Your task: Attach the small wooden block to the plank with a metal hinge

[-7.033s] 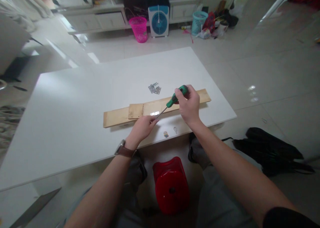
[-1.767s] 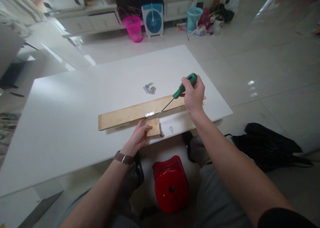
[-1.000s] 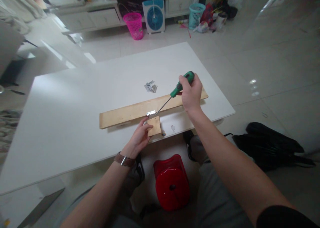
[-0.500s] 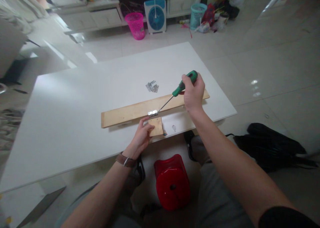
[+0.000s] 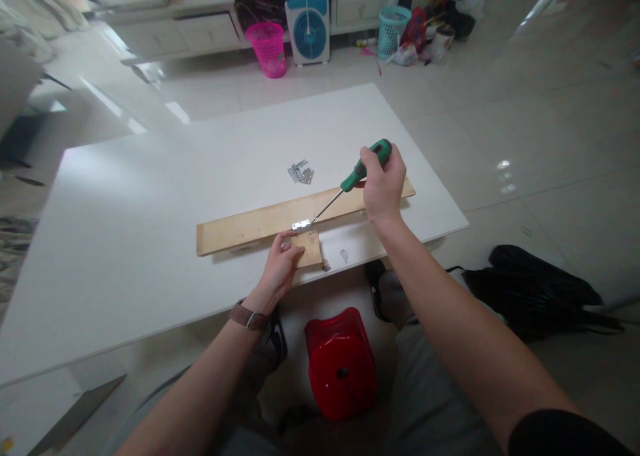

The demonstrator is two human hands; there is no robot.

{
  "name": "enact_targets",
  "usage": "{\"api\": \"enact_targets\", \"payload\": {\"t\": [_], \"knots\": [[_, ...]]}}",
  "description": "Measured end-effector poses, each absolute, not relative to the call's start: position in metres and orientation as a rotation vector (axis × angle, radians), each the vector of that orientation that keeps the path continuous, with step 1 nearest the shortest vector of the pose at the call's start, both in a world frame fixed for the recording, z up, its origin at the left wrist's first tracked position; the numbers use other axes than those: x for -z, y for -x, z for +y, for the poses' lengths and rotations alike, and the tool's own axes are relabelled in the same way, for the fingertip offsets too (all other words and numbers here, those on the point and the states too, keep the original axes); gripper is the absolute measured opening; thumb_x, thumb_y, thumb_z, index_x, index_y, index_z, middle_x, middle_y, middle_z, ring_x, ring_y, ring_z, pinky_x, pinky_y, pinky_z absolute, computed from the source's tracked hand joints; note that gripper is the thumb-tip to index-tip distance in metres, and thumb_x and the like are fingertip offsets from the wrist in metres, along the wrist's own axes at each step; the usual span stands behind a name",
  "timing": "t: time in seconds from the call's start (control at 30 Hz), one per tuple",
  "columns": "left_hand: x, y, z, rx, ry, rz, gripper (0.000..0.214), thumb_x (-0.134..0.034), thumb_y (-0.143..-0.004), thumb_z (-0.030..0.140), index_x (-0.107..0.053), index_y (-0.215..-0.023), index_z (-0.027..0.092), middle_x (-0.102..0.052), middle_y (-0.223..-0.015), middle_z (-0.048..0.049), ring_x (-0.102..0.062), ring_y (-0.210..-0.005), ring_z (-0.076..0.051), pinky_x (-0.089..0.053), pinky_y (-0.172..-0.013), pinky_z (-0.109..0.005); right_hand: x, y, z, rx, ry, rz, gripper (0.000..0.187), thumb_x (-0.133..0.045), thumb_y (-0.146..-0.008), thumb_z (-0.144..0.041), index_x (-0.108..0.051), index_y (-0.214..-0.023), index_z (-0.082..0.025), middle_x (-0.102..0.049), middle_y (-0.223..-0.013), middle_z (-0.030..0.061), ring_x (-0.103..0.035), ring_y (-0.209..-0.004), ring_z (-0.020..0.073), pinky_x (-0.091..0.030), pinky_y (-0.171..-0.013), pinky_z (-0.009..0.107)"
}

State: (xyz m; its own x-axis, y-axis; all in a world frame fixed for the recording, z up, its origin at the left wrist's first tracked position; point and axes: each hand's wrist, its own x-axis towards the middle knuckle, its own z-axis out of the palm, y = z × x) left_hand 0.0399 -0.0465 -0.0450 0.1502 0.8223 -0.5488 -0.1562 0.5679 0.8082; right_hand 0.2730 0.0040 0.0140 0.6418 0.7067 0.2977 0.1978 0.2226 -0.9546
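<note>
My right hand [image 5: 384, 183] is wrapped round the green handle of a screwdriver [image 5: 358, 175]. Its shaft slants down to the left, and the tip meets the right end of a silver hinge [image 5: 302, 225]. That hinge lies at the near edge of a long wooden board [image 5: 250, 225]. A small square wood block [image 5: 311, 249] sits just on the near side of the hinge, gripped by my left hand [image 5: 281, 261] with the thumb on top and the fingers at its left edge. Part of the board's right end is behind my right hand.
Several loose hinges and screws [image 5: 301, 172] lie on the white tabletop [image 5: 150, 196] beyond the board. A small clear piece [image 5: 344, 256] rests near the front edge. Below stands a red stool [image 5: 342, 369]; a black bag [image 5: 535, 296] lies on the floor at right.
The whole view has shifted slightly. The small block sits a little closer to the hinge, its near holes less visible. Both hands keep their grip, and the screwdriver tip stays at the hinge.
</note>
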Motion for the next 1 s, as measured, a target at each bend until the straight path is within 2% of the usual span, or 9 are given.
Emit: {"api": "enact_targets", "payload": {"t": [0.1,0.23,0.33,0.57,0.8,1.0], "knots": [[0.049,-0.041,-0.046,-0.821,-0.69,1.235,0.051,-0.08,-0.061,0.016,-0.061,-0.107,0.023,-0.061,-0.071,0.0056,-0.054,-0.06,-0.011,-0.034,-0.055,-0.019,-0.014,-0.274,0.004,-0.413,1.336,-0.859,0.042,-0.064,-0.092,-0.067,-0.058,-0.095,-0.026,-0.045,-0.081,-0.0045,-0.053,-0.076,0.0135,-0.058,-0.076,0.033],[0.052,-0.045,-0.047,-0.868,-0.686,1.268,0.053,-0.082,-0.06,0.017,-0.06,-0.108,0.022,-0.069,-0.079,0.0013,-0.062,-0.065,-0.014,-0.043,-0.06,-0.022,-0.016,-0.272,0.004,-0.448,1.318,-0.822,0.042,-0.066,-0.091,-0.067,-0.059,-0.096,-0.026,-0.046,-0.082,-0.0041,-0.053,-0.076,0.0134,-0.059,-0.075,0.033],[0.053,-0.048,-0.049,-0.897,-0.697,1.275,0.054,-0.083,-0.06,0.018,-0.059,-0.109,0.022,-0.07,-0.079,0.0007,-0.063,-0.063,-0.013,-0.042,-0.059,-0.022,-0.017,-0.271,0.005,-0.471,1.311,-0.817,0.044,-0.065,-0.092,-0.068,-0.06,-0.1,-0.026,-0.048,-0.083,-0.0029,-0.056,-0.08,0.0147,-0.06,-0.077,0.033],[0.052,-0.057,-0.052,-0.953,-0.596,1.341,0.067,-0.085,-0.062,0.016,-0.047,-0.117,0.025,-0.073,-0.091,-0.0004,-0.07,-0.073,-0.016,-0.051,-0.066,-0.024,-0.018,-0.267,0.003,-0.443,1.297,-0.87,0.045,-0.065,-0.092,-0.07,-0.059,-0.101,-0.026,-0.05,-0.084,-0.0025,-0.058,-0.084,0.016,-0.061,-0.079,0.034],[0.052,-0.055,-0.046,-0.949,-0.461,1.294,0.043,-0.083,-0.069,0.012,-0.064,-0.107,0.018,-0.078,-0.098,-0.0065,-0.075,-0.085,-0.019,-0.059,-0.076,-0.029,-0.024,-0.258,-0.002,-0.383,1.316,-0.907,0.044,-0.067,-0.091,-0.07,-0.056,-0.099,-0.028,-0.048,-0.085,-0.0037,-0.057,-0.081,0.0148,-0.058,-0.075,0.033],[0.058,-0.05,-0.044,-0.942,-0.459,1.217,0.025,-0.084,-0.075,0.021,-0.071,-0.096,0.014,-0.079,-0.094,-0.0077,-0.074,-0.087,-0.02,-0.061,-0.079,-0.031,-0.032,-0.249,-0.008,-0.391,1.296,-0.976,0.041,-0.068,-0.092,-0.068,-0.059,-0.101,-0.028,-0.055,-0.092,-0.0013,-0.062,-0.088,0.0161,-0.059,-0.077,0.033]]}}
